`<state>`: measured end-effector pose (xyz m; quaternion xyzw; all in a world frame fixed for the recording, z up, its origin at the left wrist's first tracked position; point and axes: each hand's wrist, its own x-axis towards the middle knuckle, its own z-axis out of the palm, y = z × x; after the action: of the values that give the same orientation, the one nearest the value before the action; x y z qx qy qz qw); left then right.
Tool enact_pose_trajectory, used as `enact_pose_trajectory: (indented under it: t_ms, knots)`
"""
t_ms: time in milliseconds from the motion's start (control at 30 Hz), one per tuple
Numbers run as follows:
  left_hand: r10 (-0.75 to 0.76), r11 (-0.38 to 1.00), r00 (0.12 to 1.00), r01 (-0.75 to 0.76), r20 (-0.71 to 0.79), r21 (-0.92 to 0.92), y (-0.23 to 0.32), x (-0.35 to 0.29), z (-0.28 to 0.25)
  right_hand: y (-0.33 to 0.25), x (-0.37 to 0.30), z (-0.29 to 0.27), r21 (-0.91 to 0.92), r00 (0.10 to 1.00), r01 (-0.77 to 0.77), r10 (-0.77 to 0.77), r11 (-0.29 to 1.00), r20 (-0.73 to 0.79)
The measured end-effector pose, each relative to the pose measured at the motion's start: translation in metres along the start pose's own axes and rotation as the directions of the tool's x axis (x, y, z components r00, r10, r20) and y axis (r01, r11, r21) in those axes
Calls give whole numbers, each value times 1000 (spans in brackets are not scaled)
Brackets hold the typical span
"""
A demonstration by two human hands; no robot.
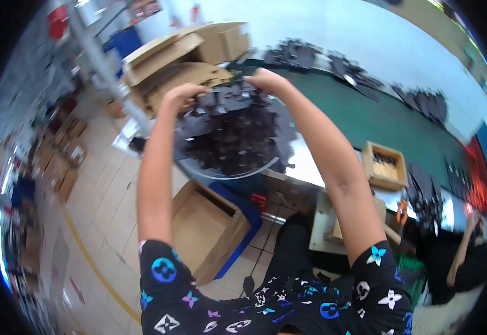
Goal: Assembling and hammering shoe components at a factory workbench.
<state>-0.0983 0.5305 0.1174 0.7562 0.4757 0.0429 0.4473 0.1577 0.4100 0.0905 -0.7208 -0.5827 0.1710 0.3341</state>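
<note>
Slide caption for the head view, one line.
Left hand and right hand at a heap of dark pieces beside a green surface.

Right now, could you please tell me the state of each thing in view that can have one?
Round tray, heaped with dark pieces.
Left hand, fingers curled at the heap's far edge; grip blurred.
Right hand, also at the far edge; grip blurred.
Upper cardboard box, open, flaps spread.
Lower cardboard box, open-topped.
Wooden box, open, small pieces inside.
Orange-handled tool, lying down; open or closed, too small to tell.
</note>
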Motion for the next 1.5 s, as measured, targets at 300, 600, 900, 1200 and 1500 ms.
enact_pose_trajectory:
  t_ms: [300, 600, 900, 1200, 1500]
  knots:
    - [439, 897, 863, -405, -249, 176, -109, 15, -69, 25, -307, -51, -281, 974, 212, -226, 936, -21]
    - [610, 762, 455, -113, -649, 638, -92, 8, -67, 321, -561, -283, -279, 471, -768, 212, 576, -856]
    - [862, 449, 118, -627, -492, 636, 85, -239, 279, 316, -503, -277, 303, 462, -505, 550, 808, -696]
    - [815, 214, 325, -938, -480, -272, 116, -255, 463, 55, -512, -123, 952, 999, -34, -4, 303, 37]
    - [513, 445, 849, -389, -127, -806, 82, -241, 410, 211, -570, -14, -375, 817, -379, 117, 846, -564]
